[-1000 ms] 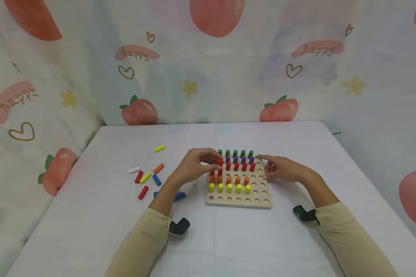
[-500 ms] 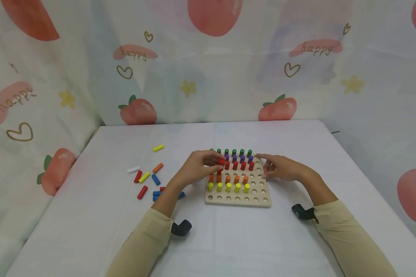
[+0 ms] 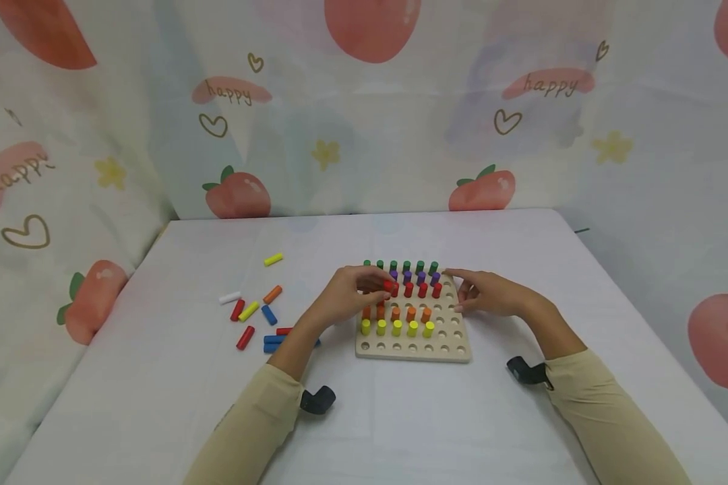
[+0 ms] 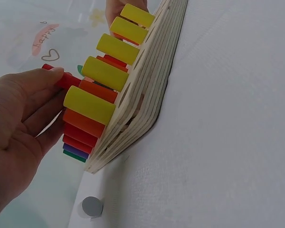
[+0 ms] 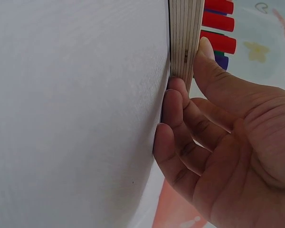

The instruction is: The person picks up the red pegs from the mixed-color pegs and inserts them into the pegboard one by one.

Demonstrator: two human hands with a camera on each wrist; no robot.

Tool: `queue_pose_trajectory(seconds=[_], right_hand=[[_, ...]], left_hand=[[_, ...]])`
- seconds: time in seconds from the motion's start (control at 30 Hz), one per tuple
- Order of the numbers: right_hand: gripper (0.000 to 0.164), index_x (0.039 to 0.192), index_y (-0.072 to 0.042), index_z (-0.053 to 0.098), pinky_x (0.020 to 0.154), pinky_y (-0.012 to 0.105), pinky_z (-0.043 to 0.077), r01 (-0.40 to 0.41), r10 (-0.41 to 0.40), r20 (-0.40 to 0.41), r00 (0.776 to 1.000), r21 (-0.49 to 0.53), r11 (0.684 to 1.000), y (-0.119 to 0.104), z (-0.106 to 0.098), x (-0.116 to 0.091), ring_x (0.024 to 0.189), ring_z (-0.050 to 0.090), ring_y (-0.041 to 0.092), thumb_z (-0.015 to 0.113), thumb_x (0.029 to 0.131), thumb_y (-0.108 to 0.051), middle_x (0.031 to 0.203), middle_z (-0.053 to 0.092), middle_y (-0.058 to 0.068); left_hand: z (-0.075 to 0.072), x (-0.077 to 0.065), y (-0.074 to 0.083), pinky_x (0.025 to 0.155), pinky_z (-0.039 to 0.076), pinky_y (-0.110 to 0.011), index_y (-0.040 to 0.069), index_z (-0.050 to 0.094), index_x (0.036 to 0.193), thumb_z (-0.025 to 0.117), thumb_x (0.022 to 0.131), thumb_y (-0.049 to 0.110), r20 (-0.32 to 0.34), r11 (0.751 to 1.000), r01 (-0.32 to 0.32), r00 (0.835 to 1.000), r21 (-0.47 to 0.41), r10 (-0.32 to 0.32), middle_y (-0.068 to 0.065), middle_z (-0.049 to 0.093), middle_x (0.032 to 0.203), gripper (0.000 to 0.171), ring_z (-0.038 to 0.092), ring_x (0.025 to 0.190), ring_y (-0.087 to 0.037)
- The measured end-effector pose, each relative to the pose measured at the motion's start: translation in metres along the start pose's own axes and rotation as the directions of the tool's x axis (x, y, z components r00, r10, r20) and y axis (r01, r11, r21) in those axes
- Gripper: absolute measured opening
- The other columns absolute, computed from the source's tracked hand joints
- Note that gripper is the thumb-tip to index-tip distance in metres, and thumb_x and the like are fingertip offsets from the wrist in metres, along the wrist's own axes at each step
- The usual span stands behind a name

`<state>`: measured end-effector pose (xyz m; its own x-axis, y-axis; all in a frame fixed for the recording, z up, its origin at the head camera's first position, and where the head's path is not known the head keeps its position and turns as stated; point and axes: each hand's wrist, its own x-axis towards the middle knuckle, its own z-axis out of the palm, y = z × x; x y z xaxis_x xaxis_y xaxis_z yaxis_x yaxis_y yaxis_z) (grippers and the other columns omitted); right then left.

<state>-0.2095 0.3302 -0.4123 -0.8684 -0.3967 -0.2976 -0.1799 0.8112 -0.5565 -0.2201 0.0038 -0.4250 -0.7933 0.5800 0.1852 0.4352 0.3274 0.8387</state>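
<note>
My left hand (image 3: 348,295) pinches a red peg (image 4: 69,80) between thumb and fingers, over the left side of a wooden pegboard (image 3: 412,354). The red peg leans at a slant in the left wrist view, close above the standing pegs. Rows of green (image 3: 406,265), purple (image 3: 421,277), red (image 3: 422,290), orange (image 3: 410,314) and yellow pegs (image 3: 412,328) stand in the board. Bare holes show along its front row and right side. At the right edge my right hand (image 3: 491,294) grips the board, thumb (image 5: 206,50) on the rim and fingers curled against the side.
Loose pegs lie on the white table left of the board: a white one (image 3: 230,297), an orange one (image 3: 272,294), and several red, yellow and blue ones. Some blue pegs (image 3: 274,343) are partly behind the left forearm. A yellow peg (image 3: 273,259) lies farther back.
My left hand has moved slightly right across the board with the red peg in its pinch. My right hand keeps its place at the board's edge. The whole head view has shifted a little.
</note>
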Motion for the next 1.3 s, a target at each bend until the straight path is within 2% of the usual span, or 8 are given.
queue_pose_trajectory(seconds=[0.27, 0.57, 1.03, 1.3], right_hand=[[0.082, 0.159, -0.003, 0.034, 0.084, 0.038, 0.051, -0.005, 0.005, 0.000, 1.000, 0.007, 1.000, 0.001, 0.000, 0.001, 0.095, 0.056, 0.023, 0.079, 0.094, -0.023, 0.099, 0.061, 0.004], [0.082, 0.160, -0.003, 0.034, 0.083, 0.037, 0.050, -0.005, 0.005, -0.002, 1.000, 0.012, 1.000, 0.002, 0.001, 0.001, 0.094, 0.056, 0.022, 0.079, 0.094, -0.023, 0.098, 0.060, 0.003], [0.083, 0.159, -0.003, 0.034, 0.084, 0.038, 0.051, -0.008, 0.008, -0.006, 1.000, 0.013, 1.000, -0.001, 0.000, 0.000, 0.095, 0.056, 0.023, 0.079, 0.093, -0.023, 0.099, 0.060, 0.004], [0.082, 0.159, -0.002, 0.034, 0.083, 0.038, 0.050, 0.003, -0.003, -0.007, 1.000, 0.006, 1.000, -0.001, 0.000, -0.001, 0.095, 0.056, 0.023, 0.079, 0.094, -0.023, 0.100, 0.061, 0.004]], left_hand=[[0.004, 0.004, -0.004, 0.091, 0.055, -0.026, 0.012, 0.073, 0.120, 0.076, 0.096, 0.013, 0.030, 1.000, 0.029, 0.999, -0.013, -0.028, 0.005, 0.074, 0.109, 0.024, 0.070, 0.100, -0.010], [0.007, 0.009, -0.007, 0.089, 0.055, -0.024, 0.011, 0.073, 0.119, 0.076, 0.097, 0.014, 0.050, 0.999, 0.030, 0.998, 0.019, -0.031, 0.004, 0.073, 0.108, 0.023, 0.068, 0.098, -0.010], [0.021, 0.013, -0.008, 0.087, 0.054, -0.025, 0.014, 0.075, 0.113, 0.078, 0.095, 0.014, 0.032, 0.992, 0.108, 0.993, 0.064, -0.110, 0.008, 0.072, 0.102, 0.018, 0.066, 0.093, -0.011], [0.023, 0.013, -0.007, 0.087, 0.055, -0.026, 0.014, 0.075, 0.112, 0.079, 0.094, 0.013, 0.020, 0.990, 0.123, 0.992, 0.067, -0.125, 0.007, 0.072, 0.100, 0.019, 0.066, 0.093, -0.012]])
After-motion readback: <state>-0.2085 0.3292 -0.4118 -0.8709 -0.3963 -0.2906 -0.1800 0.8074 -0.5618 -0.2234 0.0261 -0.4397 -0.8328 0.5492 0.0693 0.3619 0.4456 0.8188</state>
